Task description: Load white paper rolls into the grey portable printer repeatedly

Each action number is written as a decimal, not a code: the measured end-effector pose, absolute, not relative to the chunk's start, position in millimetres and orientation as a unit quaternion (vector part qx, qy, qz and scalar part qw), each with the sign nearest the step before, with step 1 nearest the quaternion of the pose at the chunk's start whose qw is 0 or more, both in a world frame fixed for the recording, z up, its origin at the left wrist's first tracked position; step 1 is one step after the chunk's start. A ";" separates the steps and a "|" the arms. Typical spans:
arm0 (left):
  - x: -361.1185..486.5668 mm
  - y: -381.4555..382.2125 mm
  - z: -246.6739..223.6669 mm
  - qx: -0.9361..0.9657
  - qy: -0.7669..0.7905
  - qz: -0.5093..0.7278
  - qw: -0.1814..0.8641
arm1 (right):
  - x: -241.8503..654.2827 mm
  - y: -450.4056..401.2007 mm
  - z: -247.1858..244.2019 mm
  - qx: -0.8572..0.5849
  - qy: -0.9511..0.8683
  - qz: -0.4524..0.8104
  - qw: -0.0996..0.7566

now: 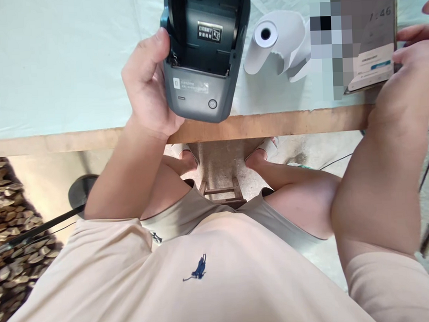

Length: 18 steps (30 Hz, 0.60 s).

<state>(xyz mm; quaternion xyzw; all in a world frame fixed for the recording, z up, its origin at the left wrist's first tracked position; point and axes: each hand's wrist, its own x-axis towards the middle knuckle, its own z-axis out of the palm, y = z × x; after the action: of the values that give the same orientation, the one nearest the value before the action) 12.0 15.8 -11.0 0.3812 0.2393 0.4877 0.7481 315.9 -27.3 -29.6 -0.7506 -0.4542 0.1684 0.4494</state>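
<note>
My left hand is wrapped round the left side of a dark label printer; its bay is open, with no roll in it, and a power button shows at its lower right. Right of the printer a white paper roll lies on the table, its loose strip curling to the right. At the upper right my right hand grips the right edge of a phone with a lit screen that reads a time. Part of the phone is hidden by a blurred patch.
A light green cloth covers the table, whose wooden front edge runs across the view. Below are my legs, a wooden stool, a round black stand base and stacked firewood at the left.
</note>
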 end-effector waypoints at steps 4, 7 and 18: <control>12.2 16.0 -11.0 0.395 0.261 0.485 0.736 | 321.3 -25.1 -34.8 -0.754 -0.442 0.167 0.456; 12.2 16.1 -10.4 0.420 0.295 0.476 0.714 | 319.7 -26.8 -37.0 -0.755 -0.441 0.168 0.455; 10.0 16.3 -11.8 0.411 0.286 0.474 0.724 | 307.4 -27.0 -26.8 -0.772 -0.488 0.169 0.370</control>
<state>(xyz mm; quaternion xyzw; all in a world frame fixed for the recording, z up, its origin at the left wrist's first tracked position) 10.0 16.3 -11.8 0.4106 0.2857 0.4744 0.7244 307.4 -27.0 -26.8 -0.7723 -0.4881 0.1694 0.3695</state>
